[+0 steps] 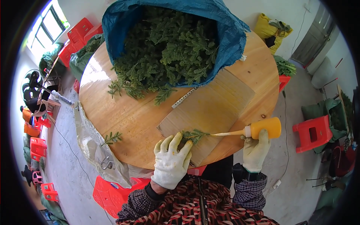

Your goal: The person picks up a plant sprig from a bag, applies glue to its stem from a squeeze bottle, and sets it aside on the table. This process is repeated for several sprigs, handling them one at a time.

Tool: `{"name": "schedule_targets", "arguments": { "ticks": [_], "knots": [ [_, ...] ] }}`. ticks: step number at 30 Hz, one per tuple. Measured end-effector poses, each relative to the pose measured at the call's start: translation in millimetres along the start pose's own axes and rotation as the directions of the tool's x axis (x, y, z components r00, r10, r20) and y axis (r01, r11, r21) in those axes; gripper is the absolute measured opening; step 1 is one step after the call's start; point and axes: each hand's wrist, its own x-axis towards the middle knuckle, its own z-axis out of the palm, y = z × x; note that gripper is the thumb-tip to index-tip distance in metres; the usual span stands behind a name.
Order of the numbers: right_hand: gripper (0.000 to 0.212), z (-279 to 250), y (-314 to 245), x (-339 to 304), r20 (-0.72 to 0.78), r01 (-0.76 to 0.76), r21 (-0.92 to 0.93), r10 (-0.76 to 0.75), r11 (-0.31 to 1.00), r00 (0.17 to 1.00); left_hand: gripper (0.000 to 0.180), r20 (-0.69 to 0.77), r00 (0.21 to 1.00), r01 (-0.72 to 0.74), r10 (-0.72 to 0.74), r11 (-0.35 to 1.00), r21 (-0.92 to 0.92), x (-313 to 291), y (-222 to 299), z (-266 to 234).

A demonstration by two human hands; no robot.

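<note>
My left hand (171,163), in a white work glove with yellowish fingertips, holds the left end of a small green fir sprig (195,135) between thumb and fingers. The sprig lies over a flat piece of cardboard (221,97) on the round wooden table (116,116). In its own glove, my right hand (256,153) grips a yellow squeeze bottle (267,128) from below. The bottle lies sideways, its long pale nozzle (228,133) pointing left, with the tip at the sprig's right end. Whether anything flows from the tip is too small to tell.
A big blue sack (230,37) spills fir branches (168,48) at the table's far side. A ruler-like strip (184,98) lies beside the cardboard. Left are a loose sprig (111,138) and scissors (107,162) on clear plastic (90,138). Red stools (313,133) stand around.
</note>
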Motion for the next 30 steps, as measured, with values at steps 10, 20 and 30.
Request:
{"name": "schedule_targets", "arguments": {
  "ticks": [10,20,30],
  "knots": [
    [0.028,-2.6,-3.1,7.3,-0.024,-0.048,0.105,0.050,0.993,0.998,0.040,-0.091,0.994,0.046,-0.056,0.993,-0.110,5.5,-3.5,0.9],
    [0.031,6.8,20.4,22.6,0.085,-0.124,0.227,0.107,0.966,0.991,0.026,-0.032,0.999,0.048,-0.043,0.982,0.181,20.9,-8.6,-2.5],
    [0.035,1.9,23.9,24.3,0.077,-0.093,0.188,0.080,0.978,0.994,0.014,-0.426,0.870,0.350,-0.249,0.920,0.178,-26.8,-74.3,-89.7]
  ]
}}
